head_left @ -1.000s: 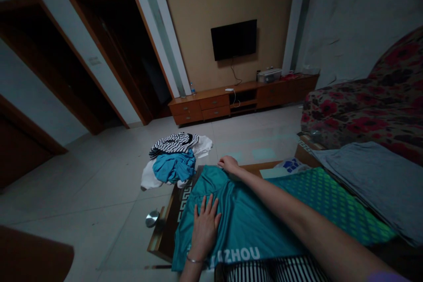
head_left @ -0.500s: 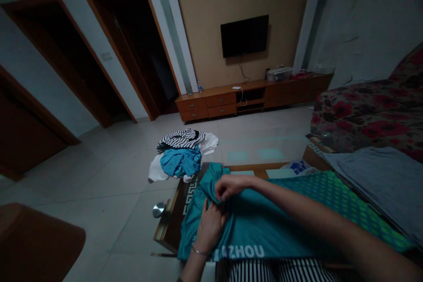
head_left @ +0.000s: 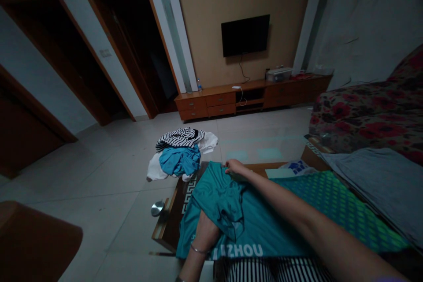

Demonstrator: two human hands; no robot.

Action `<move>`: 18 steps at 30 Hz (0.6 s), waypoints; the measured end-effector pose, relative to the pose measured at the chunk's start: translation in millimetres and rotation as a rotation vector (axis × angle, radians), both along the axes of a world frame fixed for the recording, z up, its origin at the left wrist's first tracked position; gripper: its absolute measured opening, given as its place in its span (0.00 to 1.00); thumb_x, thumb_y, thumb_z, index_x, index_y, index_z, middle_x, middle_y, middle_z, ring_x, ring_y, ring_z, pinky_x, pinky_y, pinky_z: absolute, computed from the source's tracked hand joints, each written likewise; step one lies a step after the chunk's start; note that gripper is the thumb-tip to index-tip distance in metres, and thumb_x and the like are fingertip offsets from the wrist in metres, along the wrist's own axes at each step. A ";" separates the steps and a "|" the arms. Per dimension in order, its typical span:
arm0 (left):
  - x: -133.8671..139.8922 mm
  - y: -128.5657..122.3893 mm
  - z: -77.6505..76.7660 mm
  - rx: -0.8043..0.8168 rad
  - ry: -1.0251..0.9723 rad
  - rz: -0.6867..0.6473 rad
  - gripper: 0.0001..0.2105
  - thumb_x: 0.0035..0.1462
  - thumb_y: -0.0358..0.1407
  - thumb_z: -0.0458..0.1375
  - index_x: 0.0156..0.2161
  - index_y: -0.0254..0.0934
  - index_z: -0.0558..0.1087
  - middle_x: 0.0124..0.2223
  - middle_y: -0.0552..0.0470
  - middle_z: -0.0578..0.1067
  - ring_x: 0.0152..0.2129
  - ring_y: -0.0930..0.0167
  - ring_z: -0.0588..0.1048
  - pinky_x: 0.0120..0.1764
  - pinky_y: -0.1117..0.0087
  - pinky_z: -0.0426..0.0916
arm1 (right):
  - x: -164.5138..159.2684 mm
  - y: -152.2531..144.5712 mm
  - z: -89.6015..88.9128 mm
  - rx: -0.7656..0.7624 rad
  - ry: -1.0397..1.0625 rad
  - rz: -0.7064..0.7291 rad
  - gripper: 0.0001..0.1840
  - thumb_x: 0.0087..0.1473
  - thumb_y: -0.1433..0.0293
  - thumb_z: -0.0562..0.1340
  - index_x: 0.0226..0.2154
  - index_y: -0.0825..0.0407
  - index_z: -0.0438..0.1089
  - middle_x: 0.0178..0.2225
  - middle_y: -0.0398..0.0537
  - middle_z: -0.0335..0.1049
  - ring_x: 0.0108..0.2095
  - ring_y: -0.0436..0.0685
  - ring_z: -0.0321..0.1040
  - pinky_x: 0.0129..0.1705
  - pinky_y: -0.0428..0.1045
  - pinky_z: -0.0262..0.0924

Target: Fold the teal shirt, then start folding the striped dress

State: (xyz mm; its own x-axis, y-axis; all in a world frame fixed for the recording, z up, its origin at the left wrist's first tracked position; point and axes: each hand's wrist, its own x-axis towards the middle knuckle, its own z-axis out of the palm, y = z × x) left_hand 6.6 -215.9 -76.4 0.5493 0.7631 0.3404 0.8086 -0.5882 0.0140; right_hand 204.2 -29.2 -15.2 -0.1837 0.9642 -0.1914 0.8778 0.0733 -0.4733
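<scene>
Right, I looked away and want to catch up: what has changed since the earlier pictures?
The left hand lay flat on the teal shirt a second ago; now a bunched part of the shirt covers its fingers. The right hand came in from the shirt's far edge close to the left hand, then moved back out to that edge; its grip there is unclear. The pile of clothes stayed put.

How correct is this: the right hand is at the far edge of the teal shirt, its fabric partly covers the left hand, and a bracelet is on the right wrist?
The wrist is wrong: the head view shows the bracelet on the left wrist. The rest stands: the right hand is at the teal shirt's far edge, and its fabric partly covers the left hand.
</scene>
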 end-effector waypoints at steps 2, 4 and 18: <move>-0.4 0.1 -2.4 0.031 0.009 0.000 0.24 0.62 0.37 0.49 0.62 0.33 0.60 0.59 0.40 0.67 0.58 0.60 0.63 0.61 0.53 0.54 | -1.6 0.5 -8.9 -0.023 -0.018 -0.043 0.12 0.46 0.67 0.66 0.36 0.52 0.76 0.37 0.49 0.76 0.36 0.53 0.72 0.33 0.42 0.56; -0.9 0.5 -5.4 0.053 0.017 0.003 0.23 0.61 0.36 0.50 0.61 0.33 0.62 0.59 0.40 0.68 0.57 0.60 0.64 0.61 0.52 0.53 | 3.7 1.6 -14.3 -0.029 -0.053 -0.104 0.12 0.49 0.67 0.64 0.38 0.53 0.75 0.39 0.52 0.76 0.37 0.54 0.72 0.33 0.43 0.56; -2.7 1.6 -11.4 0.007 -0.006 0.020 0.24 0.61 0.36 0.50 0.61 0.34 0.61 0.60 0.40 0.67 0.58 0.61 0.63 0.61 0.53 0.55 | -11.0 -7.6 -8.4 0.184 -0.047 0.210 0.16 0.59 0.67 0.55 0.46 0.52 0.73 0.50 0.55 0.71 0.52 0.58 0.66 0.52 0.47 0.57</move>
State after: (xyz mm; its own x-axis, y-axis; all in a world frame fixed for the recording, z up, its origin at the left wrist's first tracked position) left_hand 3.9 -214.3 -87.7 0.5314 0.7718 0.3491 0.8203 -0.5717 0.0153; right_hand 193.1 -36.7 -23.6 -0.3777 0.9254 -0.0298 0.8551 0.3363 -0.3946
